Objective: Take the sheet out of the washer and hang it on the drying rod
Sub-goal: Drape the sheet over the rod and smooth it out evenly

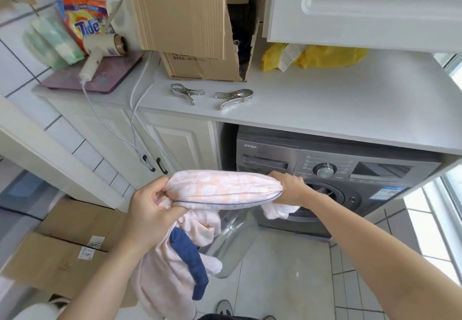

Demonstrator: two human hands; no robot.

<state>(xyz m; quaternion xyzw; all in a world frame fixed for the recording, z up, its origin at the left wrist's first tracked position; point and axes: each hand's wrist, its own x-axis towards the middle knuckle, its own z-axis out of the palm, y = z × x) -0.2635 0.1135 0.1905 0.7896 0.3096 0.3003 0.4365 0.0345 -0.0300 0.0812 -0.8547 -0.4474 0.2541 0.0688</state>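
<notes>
Stretching between both hands, pink sheet (225,184) held out of washer (337,169), badge "Xinle". Left hand (150,209) fingers pinch its dark-piped hem; right hand (287,187) fist clenched round other end. Rest hangs down. Orange "Tide" bag (85,20) on counter (350,99)

Brightness: high, even daylight.
Source: window (450,209) at right edge, overexposed.
Glare: sheen on counter (337,90); highlights on clips (233,97).
Shadows: soft; dark recess above washer (337,169).
Blur: upper-left corner smeared; bag (83,20) soft.
Distortion: wide-angle; straight lines bow at frame edges.
Focus: centre sharp.
</notes>
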